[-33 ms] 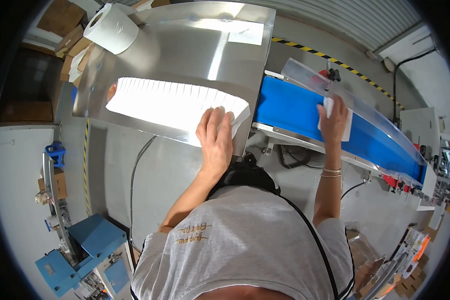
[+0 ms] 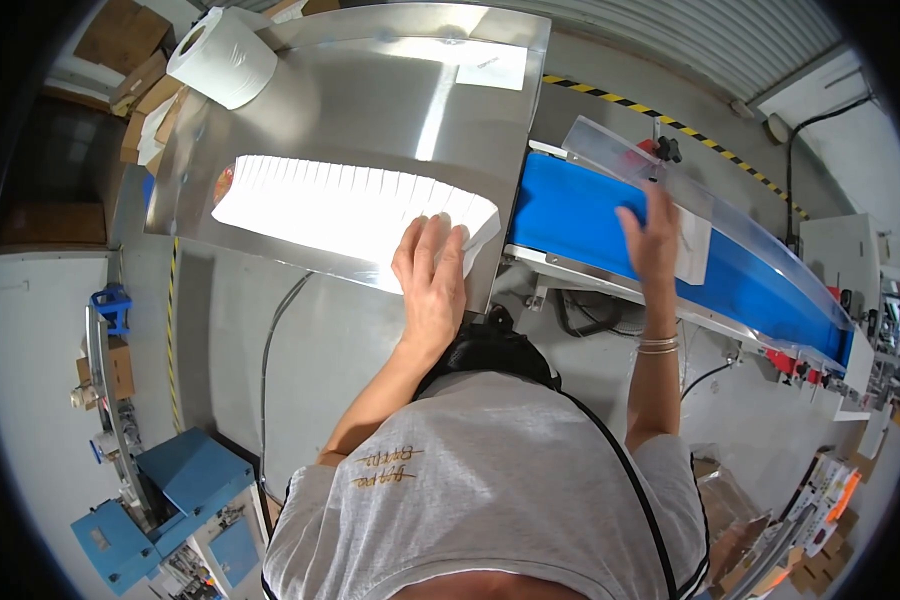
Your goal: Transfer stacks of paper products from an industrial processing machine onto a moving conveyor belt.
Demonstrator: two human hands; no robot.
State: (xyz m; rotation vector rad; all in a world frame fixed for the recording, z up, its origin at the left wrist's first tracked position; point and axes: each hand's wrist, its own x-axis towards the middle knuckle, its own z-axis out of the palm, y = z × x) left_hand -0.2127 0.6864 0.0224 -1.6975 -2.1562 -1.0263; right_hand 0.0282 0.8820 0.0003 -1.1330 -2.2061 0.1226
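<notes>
A long row of thin white packets (image 2: 340, 212) leans edge to edge on the steel table (image 2: 360, 110). At the row's right end, my left hand (image 2: 432, 280) rests its outstretched fingers on the last packets. To the right, my right hand (image 2: 652, 240) hovers over the blue conveyor belt (image 2: 575, 205), slightly blurred, fingers apart and nothing in them. Just right of it a flat white packet (image 2: 694, 245) lies on the belt, partly covered by the fingers.
A large white roll (image 2: 225, 60) stands at the table's far left corner. A clear plastic guard (image 2: 760, 235) runs along the belt's far side, with a black clamp knob (image 2: 668, 150). A white sheet (image 2: 493, 66) lies at the table's back right.
My right hand has drawn slightly left, off the white packet. That packet sits a little farther right along the belt. My left hand and the row have not moved.
</notes>
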